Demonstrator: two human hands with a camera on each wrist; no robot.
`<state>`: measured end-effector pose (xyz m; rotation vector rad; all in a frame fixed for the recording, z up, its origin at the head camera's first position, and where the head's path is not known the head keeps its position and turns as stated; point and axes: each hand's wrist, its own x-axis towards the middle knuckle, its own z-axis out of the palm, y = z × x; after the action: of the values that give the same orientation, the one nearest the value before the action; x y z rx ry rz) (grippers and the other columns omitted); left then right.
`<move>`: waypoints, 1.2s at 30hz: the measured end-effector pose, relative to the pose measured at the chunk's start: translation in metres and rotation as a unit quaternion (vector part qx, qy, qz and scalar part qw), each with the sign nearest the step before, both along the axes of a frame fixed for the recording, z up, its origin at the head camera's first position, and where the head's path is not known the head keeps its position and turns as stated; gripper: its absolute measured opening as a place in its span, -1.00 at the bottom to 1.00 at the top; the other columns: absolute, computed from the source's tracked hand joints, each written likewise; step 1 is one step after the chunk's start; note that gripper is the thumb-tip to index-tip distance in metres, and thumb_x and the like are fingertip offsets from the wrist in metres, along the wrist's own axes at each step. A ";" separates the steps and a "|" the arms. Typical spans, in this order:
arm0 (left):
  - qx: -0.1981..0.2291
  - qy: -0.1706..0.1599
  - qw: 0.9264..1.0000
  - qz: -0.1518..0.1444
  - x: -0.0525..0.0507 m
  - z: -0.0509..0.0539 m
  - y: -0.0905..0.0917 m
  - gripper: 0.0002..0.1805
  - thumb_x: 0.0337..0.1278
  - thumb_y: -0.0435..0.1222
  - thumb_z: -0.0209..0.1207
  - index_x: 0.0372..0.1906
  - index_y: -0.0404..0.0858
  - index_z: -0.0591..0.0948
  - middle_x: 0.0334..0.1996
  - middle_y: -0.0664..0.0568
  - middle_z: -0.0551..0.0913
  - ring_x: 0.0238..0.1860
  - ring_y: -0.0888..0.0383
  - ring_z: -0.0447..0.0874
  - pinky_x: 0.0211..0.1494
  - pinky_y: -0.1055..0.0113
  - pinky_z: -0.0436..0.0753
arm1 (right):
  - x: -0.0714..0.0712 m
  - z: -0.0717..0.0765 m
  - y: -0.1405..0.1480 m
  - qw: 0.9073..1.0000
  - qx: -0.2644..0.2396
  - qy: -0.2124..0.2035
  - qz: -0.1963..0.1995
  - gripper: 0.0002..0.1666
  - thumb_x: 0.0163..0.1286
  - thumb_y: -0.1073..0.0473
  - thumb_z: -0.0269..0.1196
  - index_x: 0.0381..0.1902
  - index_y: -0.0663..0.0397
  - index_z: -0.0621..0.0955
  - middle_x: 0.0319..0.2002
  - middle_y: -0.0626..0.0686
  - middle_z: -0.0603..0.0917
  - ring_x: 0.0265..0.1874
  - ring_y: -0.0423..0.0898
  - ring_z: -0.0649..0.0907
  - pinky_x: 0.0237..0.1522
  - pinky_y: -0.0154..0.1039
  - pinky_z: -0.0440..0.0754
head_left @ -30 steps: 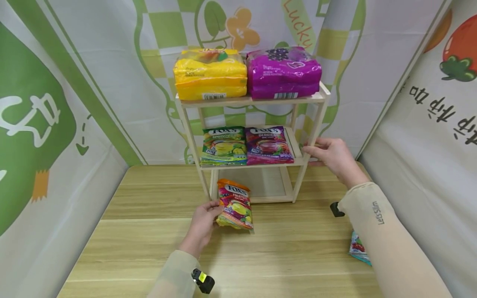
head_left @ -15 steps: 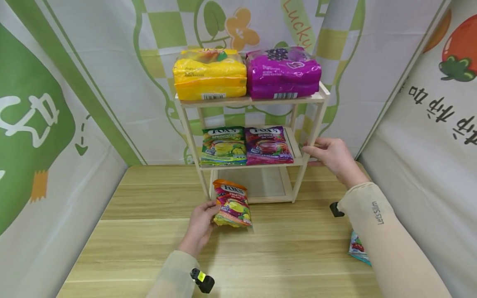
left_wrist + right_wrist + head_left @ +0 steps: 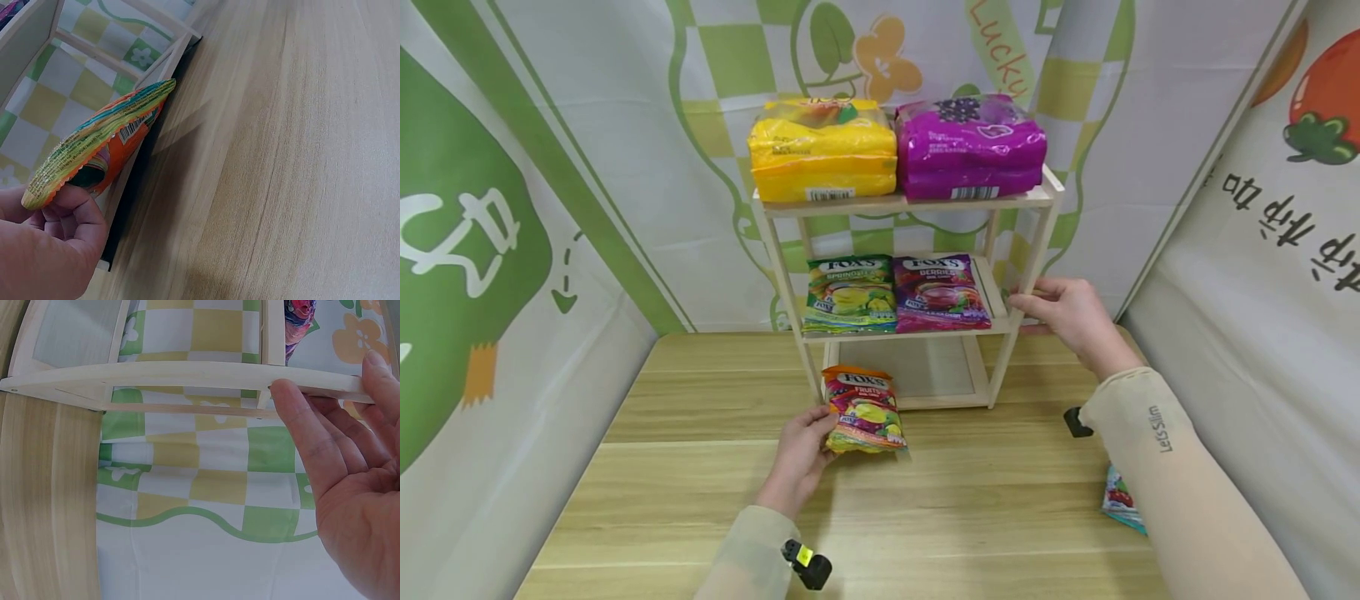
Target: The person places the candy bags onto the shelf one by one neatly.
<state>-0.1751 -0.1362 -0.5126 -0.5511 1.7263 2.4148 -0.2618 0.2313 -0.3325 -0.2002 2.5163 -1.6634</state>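
Observation:
My left hand pinches the left edge of an orange-topped FOX'S Fruits candy bag. The bag leans in front of the bottom tier of a small wooden shelf, label facing me. In the left wrist view, thumb and curled fingers hold the candy bag by its side, above the tabletop. My right hand grips the shelf's front right post at middle-tier height. The right wrist view shows the thumb and fingertips on the post, the other fingers partly behind it.
On the middle tier lie a green candy bag and a purple one. Yellow and purple packs fill the top. A blue-edged bag is partly hidden by my right forearm on the table. Printed cloth walls surround everything.
My left hand has shifted the orange candy bag slightly left and nearer the bottom tier, and its top has tipped back a little. The right hand stays on the post.

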 end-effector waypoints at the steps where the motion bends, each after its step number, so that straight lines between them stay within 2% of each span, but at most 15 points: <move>1: 0.001 -0.002 1.000 0.003 0.000 0.000 0.000 -0.60 0.44 -0.38 0.12 0.25 -0.44 0.39 0.00 -0.14 0.58 -0.14 0.12 0.62 -0.12 0.33 0.64 | 0.000 0.000 0.000 1.000 0.000 0.000 0.001 -0.36 0.52 -0.01 0.27 0.38 0.29 0.50 0.30 0.30 0.57 0.16 0.11 0.67 -0.02 -0.25 0.77; 9: -0.012 -0.011 1.000 0.016 0.002 0.002 0.000 -0.68 0.45 -0.37 0.12 0.18 -0.39 0.42 -0.02 -0.11 0.58 -0.13 0.13 0.60 -0.11 0.29 0.64 | -0.001 0.000 -0.001 1.000 0.004 0.002 -0.001 -0.36 0.52 -0.02 0.27 0.37 0.29 0.51 0.29 0.29 0.57 0.17 0.12 0.67 -0.03 -0.26 0.77; 13: -0.034 -0.020 0.999 0.014 0.004 0.003 -0.002 -0.71 0.48 -0.35 0.10 0.16 -0.38 0.43 -0.01 -0.11 0.55 -0.10 0.11 0.56 -0.13 0.26 0.64 | -0.002 -0.001 -0.001 1.000 0.005 0.006 -0.005 -0.38 0.51 0.00 0.27 0.34 0.31 0.52 0.28 0.30 0.59 0.14 0.10 0.69 -0.04 -0.25 0.77; 19: -0.064 -0.036 0.997 0.016 0.005 0.003 -0.002 -0.79 0.48 -0.37 0.10 0.09 -0.33 0.46 -0.12 -0.05 0.54 -0.24 0.12 0.58 -0.24 0.27 0.62 | -0.001 -0.001 -0.001 1.000 0.005 0.006 -0.006 -0.38 0.51 0.00 0.28 0.33 0.31 0.53 0.27 0.30 0.59 0.13 0.10 0.70 -0.04 -0.25 0.77; 25: -0.114 -0.038 0.993 0.017 0.006 0.002 -0.001 -0.81 0.48 -0.35 0.09 0.07 -0.31 0.47 -0.11 -0.09 0.54 -0.29 0.10 0.59 -0.29 0.25 0.63 | -0.001 -0.001 -0.001 1.000 0.007 0.005 -0.005 -0.37 0.50 -0.02 0.28 0.34 0.29 0.53 0.28 0.30 0.59 0.12 0.09 0.70 -0.04 -0.26 0.77; 31: -0.157 -0.033 0.987 0.021 0.006 0.003 -0.001 -0.69 0.49 -0.33 0.08 0.21 -0.32 0.41 -0.05 -0.15 0.53 -0.32 0.12 0.56 -0.39 0.28 0.57 | -0.001 -0.001 -0.001 1.000 0.005 0.004 -0.003 -0.37 0.51 -0.01 0.28 0.36 0.29 0.52 0.29 0.30 0.58 0.13 0.10 0.69 -0.03 -0.26 0.77; 36: -0.197 -0.007 0.980 0.030 0.005 0.006 0.002 -0.57 0.37 -0.47 0.10 0.28 -0.37 0.37 0.00 -0.21 0.48 -0.25 0.08 0.52 -0.38 0.33 0.59 | -0.001 -0.001 -0.001 1.000 0.005 0.004 -0.002 -0.37 0.52 0.00 0.27 0.36 0.30 0.51 0.29 0.30 0.58 0.14 0.10 0.69 -0.03 -0.26 0.77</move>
<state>-0.1702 -0.1342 -0.5062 -0.6689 2.2274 2.0994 -0.2625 0.2303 -0.3330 -0.2033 2.5317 -1.6555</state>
